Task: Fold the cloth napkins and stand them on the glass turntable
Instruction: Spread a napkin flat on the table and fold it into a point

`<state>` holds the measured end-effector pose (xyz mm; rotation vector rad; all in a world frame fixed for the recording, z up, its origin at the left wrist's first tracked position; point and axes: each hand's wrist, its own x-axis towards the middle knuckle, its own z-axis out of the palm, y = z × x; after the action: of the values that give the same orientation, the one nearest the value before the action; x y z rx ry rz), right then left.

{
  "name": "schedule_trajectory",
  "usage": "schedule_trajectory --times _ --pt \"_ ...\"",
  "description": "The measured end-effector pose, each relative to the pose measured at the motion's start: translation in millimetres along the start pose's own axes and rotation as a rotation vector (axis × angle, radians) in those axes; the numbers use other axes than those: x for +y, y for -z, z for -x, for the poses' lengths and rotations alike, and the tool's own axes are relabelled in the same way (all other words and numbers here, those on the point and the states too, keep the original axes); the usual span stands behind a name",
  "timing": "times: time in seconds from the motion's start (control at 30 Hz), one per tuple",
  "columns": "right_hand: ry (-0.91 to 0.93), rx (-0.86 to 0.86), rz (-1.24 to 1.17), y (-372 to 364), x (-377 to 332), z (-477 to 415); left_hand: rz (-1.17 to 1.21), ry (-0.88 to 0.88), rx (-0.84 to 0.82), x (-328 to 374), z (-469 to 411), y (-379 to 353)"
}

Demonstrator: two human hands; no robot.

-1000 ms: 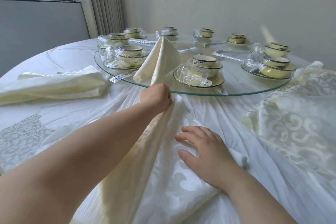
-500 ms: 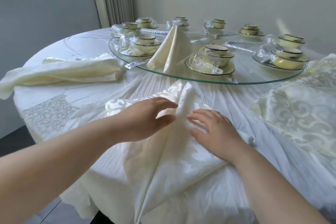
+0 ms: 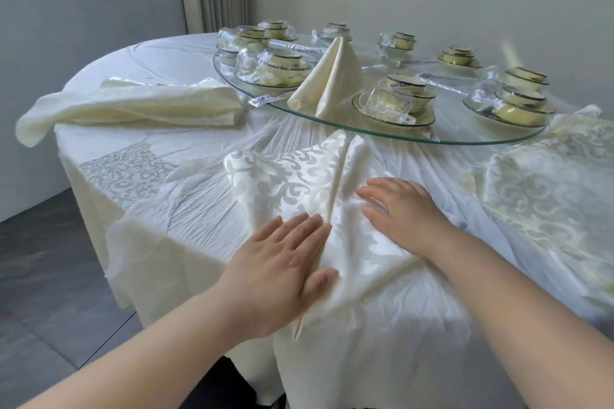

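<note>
On round table (image 3: 186, 53), under white cover, near its front edge: patterned napkin (image 3: 299, 176), folded to a point aimed at glass turntable (image 3: 432, 138). Both hands spread flat on it, nothing gripped: left hand (image 3: 282, 262) palm down by the central fold, right hand (image 3: 402, 209) pressing the right flap. Standing on turntable: 1 folded napkin (image 3: 329, 80), among wrapped bowl sets (image 3: 403, 95). Lying left: spare napkins (image 3: 133, 106). Wrapper print too small to read.
</note>
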<state>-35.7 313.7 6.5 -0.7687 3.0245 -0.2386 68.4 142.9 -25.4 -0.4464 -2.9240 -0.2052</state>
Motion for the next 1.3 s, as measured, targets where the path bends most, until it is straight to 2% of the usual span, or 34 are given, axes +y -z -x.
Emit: schedule_trajectory --times 0.1,0.27,0.3,0.43,0.63,0.77,0.9,1.03,1.1,1.3 --pt "0.037 -0.019 0.056 8 -12 5 0.118 -0.016 0.003 -6 1 -3" --pt "0.074 -0.092 -0.077 -1 -27 14 0.436 -0.202 0.29 -11 27 3" --pt "0.069 -0.098 -0.096 -4 -26 16 0.445 -0.255 0.281 -13 36 -3" --pt "0.06 -0.096 -0.118 -8 -25 18 0.277 -0.341 0.291 -17 55 -22" --pt "0.053 -0.098 -0.1 -8 -26 15 0.132 -0.356 0.554 -7 37 -39" --pt "0.054 -0.083 -0.058 -10 -27 13 0.124 -0.347 0.576 -5 31 -40" --pt "0.061 -0.038 0.004 -7 -32 13 0.145 -0.364 0.518 -7 31 -37" --pt "0.184 0.083 -0.056 -10 -54 40 0.19 -0.337 0.477 -5 33 -31" --pt "0.231 0.041 -0.115 -18 -62 55 0.19 -0.335 0.494 -5 32 -33" --pt "0.125 -0.154 -0.077 -16 -43 45 0.179 -0.33 0.542 -3 31 -37"
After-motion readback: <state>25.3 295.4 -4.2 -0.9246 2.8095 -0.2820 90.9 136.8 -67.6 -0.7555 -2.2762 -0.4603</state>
